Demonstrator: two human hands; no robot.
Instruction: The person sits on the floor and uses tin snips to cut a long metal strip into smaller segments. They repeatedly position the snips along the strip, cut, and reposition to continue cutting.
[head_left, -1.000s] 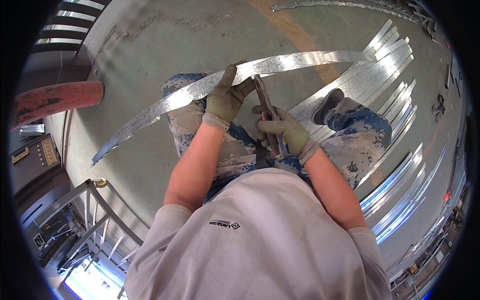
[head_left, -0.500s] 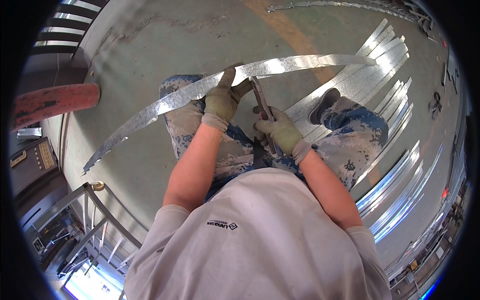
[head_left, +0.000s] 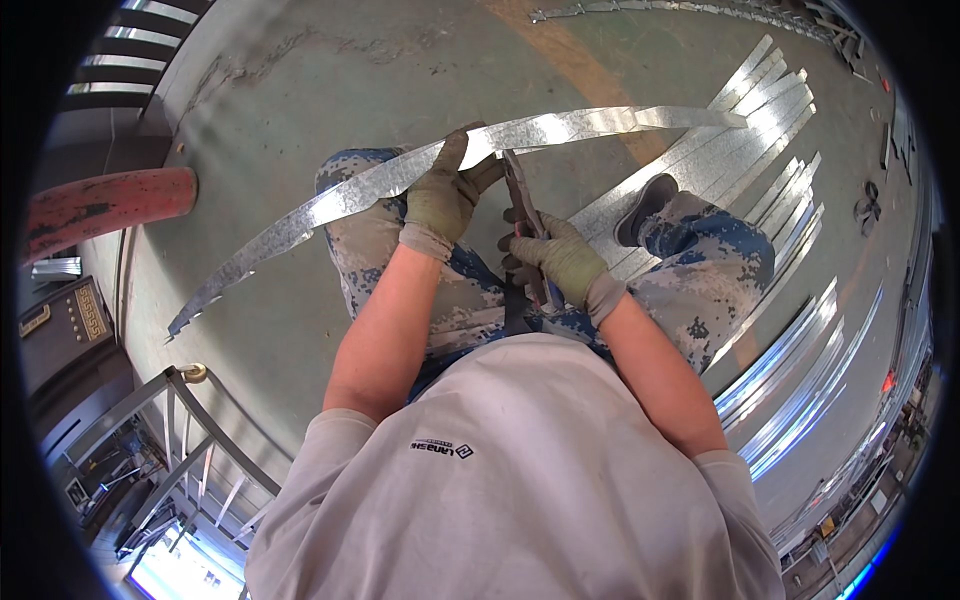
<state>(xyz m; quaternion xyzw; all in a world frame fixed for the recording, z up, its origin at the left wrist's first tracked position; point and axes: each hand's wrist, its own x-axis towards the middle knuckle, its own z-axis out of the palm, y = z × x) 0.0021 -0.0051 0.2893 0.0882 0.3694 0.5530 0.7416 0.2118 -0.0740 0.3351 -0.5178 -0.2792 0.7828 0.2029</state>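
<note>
My left hand (head_left: 440,203), in a greenish work glove, is closed around a long shiny sheet-metal strip (head_left: 560,127). The strip curves across in front of me, its ragged left end hanging low and its right end above other strips. My right hand (head_left: 562,262), gloved alike, grips the handles of metal snips (head_left: 520,195). Their head points up to the strip's near edge, just right of my left fingers. Whether the blades are around the metal or only beside it I cannot tell.
Flat metal strips (head_left: 690,165) lie fanned on the floor beside my right shoe (head_left: 646,210), with more bundles (head_left: 780,390) to the right. A red post (head_left: 115,212) stands at left, and a wheeled metal frame (head_left: 215,430) is at lower left.
Both hands hold nearly the same place, and the strip has shifted very slightly. The fingers of my right hand look a little more spread along the snips' handles.
</note>
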